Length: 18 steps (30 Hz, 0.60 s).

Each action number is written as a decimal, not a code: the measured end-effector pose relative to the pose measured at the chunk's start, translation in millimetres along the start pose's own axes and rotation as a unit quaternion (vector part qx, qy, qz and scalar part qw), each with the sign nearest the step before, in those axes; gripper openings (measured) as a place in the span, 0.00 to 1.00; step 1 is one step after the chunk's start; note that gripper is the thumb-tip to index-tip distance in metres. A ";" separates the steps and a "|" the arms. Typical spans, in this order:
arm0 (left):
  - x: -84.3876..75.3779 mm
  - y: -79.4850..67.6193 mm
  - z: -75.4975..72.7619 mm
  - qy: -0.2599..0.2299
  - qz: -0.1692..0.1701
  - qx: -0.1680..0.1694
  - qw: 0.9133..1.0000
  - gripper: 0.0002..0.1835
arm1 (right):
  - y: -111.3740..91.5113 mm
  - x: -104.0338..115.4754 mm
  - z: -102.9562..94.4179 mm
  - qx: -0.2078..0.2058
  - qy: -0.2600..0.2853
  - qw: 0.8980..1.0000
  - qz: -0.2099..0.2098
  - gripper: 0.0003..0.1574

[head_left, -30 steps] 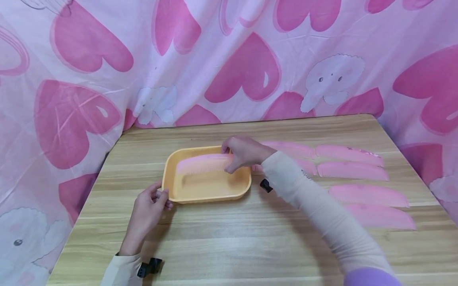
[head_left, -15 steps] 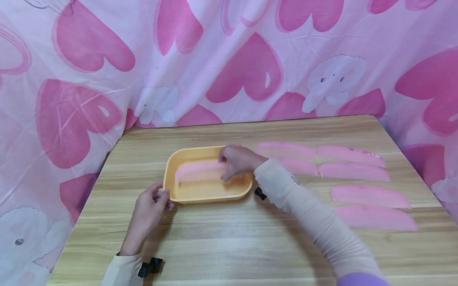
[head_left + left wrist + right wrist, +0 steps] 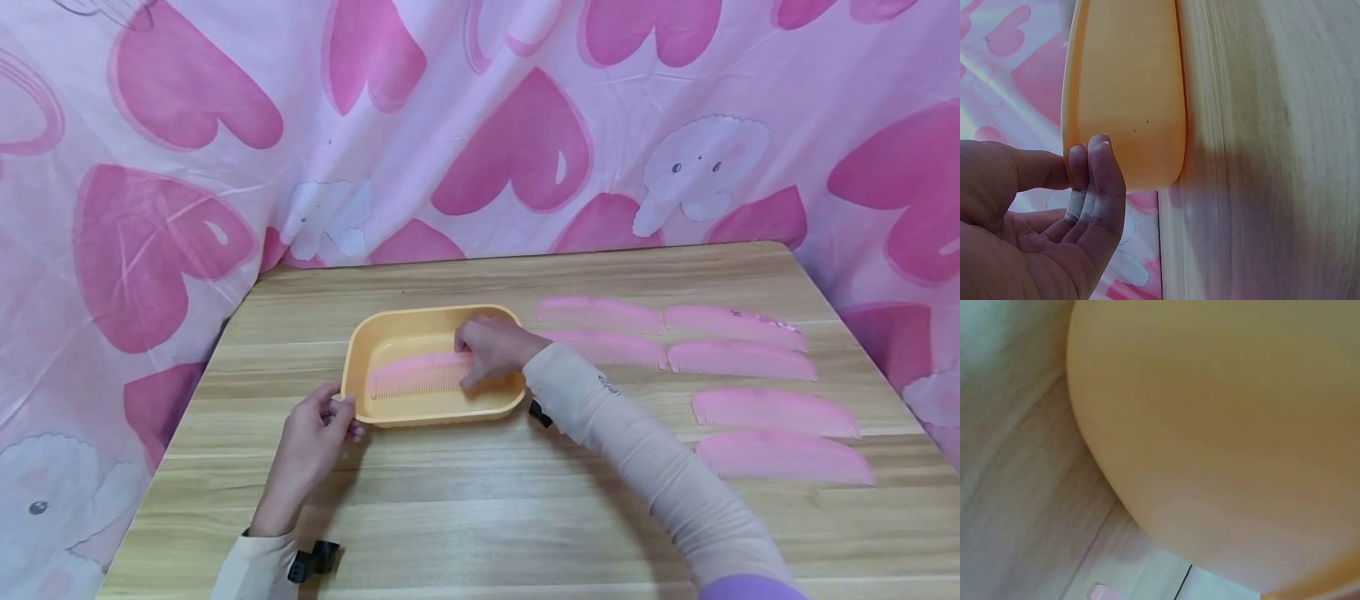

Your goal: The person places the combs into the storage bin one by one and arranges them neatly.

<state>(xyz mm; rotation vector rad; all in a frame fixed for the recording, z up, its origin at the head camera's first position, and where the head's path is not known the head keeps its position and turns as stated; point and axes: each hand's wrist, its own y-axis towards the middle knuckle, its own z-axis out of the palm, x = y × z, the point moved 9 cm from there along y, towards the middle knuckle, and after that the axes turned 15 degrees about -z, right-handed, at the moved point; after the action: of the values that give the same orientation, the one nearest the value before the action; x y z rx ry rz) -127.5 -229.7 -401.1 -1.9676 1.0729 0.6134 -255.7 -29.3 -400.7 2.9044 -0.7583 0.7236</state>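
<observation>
A yellow plastic tray (image 3: 420, 410) lies on the table with a pink comb (image 3: 420, 377) inside it, teeth toward the near side. My right hand (image 3: 491, 348) reaches over the tray's right end and pinches the comb's right end between thumb and fingers. At the tray's near left corner, my left hand (image 3: 315, 433) grips the rim; the left wrist view shows the thumb on one side and the fingers against the tray's outer wall (image 3: 1129, 81). In the right wrist view the tray's wall (image 3: 1210, 456) fills most of the picture, hiding the right hand and the comb.
Several more pink combs lie to the right on the wooden table (image 3: 465, 517): one comb (image 3: 742, 360) in two paired rows behind, another comb (image 3: 787, 457) in a near pair. A pink heart-patterned cloth (image 3: 510, 142) hangs behind the table.
My right hand has lowered the comb into the tray and brought it toward the near side. The left hand has kept its grip on the tray's corner.
</observation>
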 end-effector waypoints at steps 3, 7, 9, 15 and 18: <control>-0.3 0.0 0.0 0.002 0.001 -0.001 1.000 0.25 | -0.2 -0.7 2.4 0.009 -0.001 1.000 0.006 0.25; 0.1 -0.5 -0.1 0.003 0.000 0.000 1.000 0.25 | 0.3 -1.6 6.2 0.026 -0.001 1.000 0.015 0.25; 0.5 -0.7 0.1 0.004 -0.002 0.000 1.000 0.25 | 0.6 -1.4 7.8 0.034 -0.005 0.999 0.016 0.25; -0.1 -0.3 -0.3 0.001 0.002 -0.001 1.000 0.25 | 1.6 0.6 8.6 0.044 -0.014 0.999 0.007 0.23; -0.8 -0.2 -0.5 0.000 0.007 -0.001 1.000 0.24 | 0.8 1.8 6.6 0.043 -0.007 0.999 -0.001 0.23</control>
<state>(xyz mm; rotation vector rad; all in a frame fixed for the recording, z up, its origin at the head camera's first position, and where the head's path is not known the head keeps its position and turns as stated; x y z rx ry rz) -127.8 -229.7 -400.2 -1.9625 1.0873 0.6224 -251.9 -31.9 -405.9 2.9887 -0.7450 0.7556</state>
